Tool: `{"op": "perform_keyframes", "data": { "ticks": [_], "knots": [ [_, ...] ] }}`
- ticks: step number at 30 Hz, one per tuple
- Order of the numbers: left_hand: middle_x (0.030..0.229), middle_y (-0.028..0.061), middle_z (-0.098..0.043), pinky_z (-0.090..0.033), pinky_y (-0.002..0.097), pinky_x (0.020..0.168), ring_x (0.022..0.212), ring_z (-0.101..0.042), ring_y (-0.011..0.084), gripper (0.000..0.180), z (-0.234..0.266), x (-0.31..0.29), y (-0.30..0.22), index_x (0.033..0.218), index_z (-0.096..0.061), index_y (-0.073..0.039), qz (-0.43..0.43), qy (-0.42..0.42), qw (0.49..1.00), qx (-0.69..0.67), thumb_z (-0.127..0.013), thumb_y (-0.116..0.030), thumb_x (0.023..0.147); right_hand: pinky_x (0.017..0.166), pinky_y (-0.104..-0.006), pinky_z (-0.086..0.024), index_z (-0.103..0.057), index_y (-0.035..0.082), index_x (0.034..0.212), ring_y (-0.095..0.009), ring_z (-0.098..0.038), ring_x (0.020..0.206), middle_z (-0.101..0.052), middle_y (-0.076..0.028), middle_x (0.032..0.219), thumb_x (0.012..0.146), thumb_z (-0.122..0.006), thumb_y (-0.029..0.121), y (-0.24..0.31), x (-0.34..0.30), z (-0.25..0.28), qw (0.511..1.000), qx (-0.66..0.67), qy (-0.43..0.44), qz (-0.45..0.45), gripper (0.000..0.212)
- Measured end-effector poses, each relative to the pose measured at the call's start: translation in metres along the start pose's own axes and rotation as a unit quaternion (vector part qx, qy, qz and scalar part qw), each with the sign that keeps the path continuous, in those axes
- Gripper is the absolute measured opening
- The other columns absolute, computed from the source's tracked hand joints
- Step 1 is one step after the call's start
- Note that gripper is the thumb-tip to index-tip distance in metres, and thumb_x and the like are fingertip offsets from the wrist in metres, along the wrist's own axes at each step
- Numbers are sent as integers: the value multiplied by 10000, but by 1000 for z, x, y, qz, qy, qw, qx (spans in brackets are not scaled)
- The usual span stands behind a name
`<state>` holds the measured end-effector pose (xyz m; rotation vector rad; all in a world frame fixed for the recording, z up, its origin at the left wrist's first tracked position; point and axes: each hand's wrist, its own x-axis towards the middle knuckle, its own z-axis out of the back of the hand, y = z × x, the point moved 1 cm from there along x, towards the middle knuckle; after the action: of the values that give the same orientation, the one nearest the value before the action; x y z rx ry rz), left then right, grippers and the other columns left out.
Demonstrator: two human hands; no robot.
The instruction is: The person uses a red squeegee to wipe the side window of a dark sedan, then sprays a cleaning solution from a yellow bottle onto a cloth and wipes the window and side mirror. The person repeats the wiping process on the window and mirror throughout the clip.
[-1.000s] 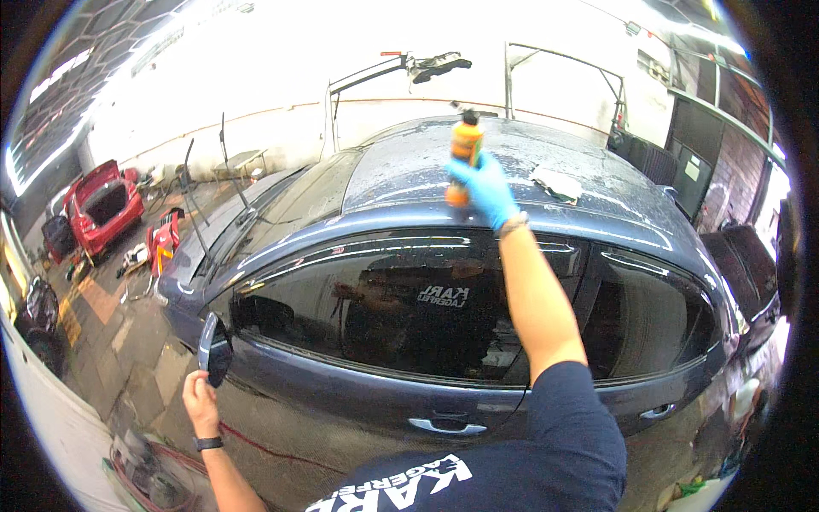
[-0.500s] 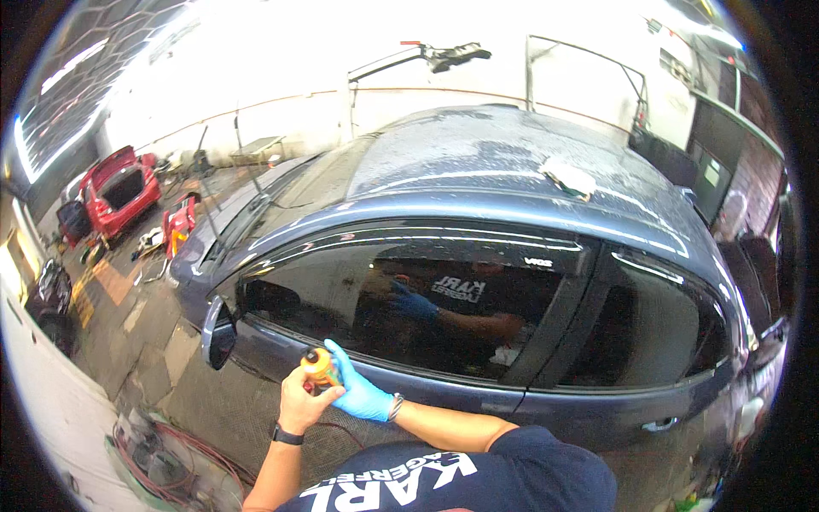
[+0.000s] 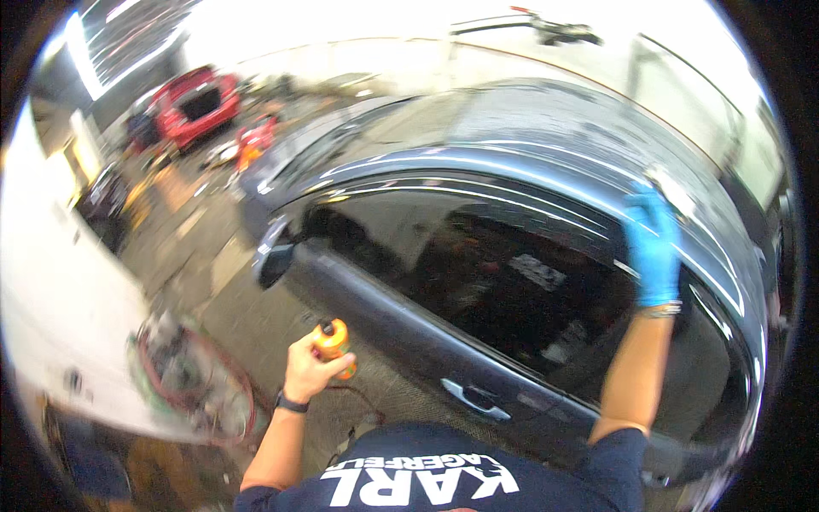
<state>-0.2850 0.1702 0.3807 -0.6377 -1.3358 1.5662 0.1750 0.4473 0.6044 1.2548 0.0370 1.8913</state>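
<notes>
My left hand (image 3: 309, 369), bare and with a dark watch band at the wrist, is wrapped round a yellow-orange bottle (image 3: 334, 341) with a black cap. The bottle is tilted, in front of the car door. My right hand (image 3: 653, 247), in a blue glove, is stretched out over the roof edge of a dark blue car (image 3: 512, 158). Its slightly blurred fingers reach close beside a white cloth (image 3: 674, 194) on the roof; whether they touch it I cannot tell.
The side mirror (image 3: 275, 254) and door handle (image 3: 474, 399) stick out from the car. Red hoses (image 3: 243, 401) and equipment lie on the floor at left. A red car (image 3: 198, 109) with its rear lid up stands far left. A wall arm (image 3: 563, 32) hangs behind.
My right hand has left the bottle and moved up and right to the roof by the cloth. My left hand keeps the bottle. The view has swung to the right.
</notes>
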Motion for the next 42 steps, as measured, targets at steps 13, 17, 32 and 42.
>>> {"op": "perform_keyframes", "data": {
  "ticks": [13, 17, 32, 42],
  "knots": [
    [985, 6, -765, -562, 270, 800, 862, -662, 64, 465, 88, -56, 11, 1169, -736, -24, 36, -110, 993, 12, -949, -190, 790, 1286, -379, -272, -383, 38, 1641, -260, -339, 1580, -349, -128, 1724, 1092, -545, 459, -389, 195, 63, 942, -50, 276, -184, 710],
    [979, 6, -763, -559, 266, 794, 861, -662, 61, 456, 132, -51, 12, 1157, -738, -15, 40, -136, 989, 38, -946, -188, 790, 1269, -414, -306, -415, 61, 1621, -278, -375, 1555, -384, -125, 1702, 1093, -525, 458, -382, 181, 53, 951, 10, 213, -224, 670],
    [1013, 11, -748, -588, 314, 845, 899, -710, 109, 374, 400, 83, 117, 1133, -717, -21, 25, -54, 996, -71, -902, -65, 811, 1203, -543, -430, -537, 146, 1548, -345, -510, 1462, -514, -112, 1619, 1096, -448, 456, -16, 53, -77, 802, 428, -256, -328, 555],
    [956, 13, -743, -566, 293, 783, 839, -697, 103, 303, 548, 210, 125, 1110, -721, -15, -117, -136, 982, 54, -868, -103, 860, 1150, -567, -483, -536, 121, 1505, -335, -579, 1388, -595, -127, 1519, 1036, -651, 262, 166, -133, -340, 590, 719, -147, -337, 503]
  ]
}}
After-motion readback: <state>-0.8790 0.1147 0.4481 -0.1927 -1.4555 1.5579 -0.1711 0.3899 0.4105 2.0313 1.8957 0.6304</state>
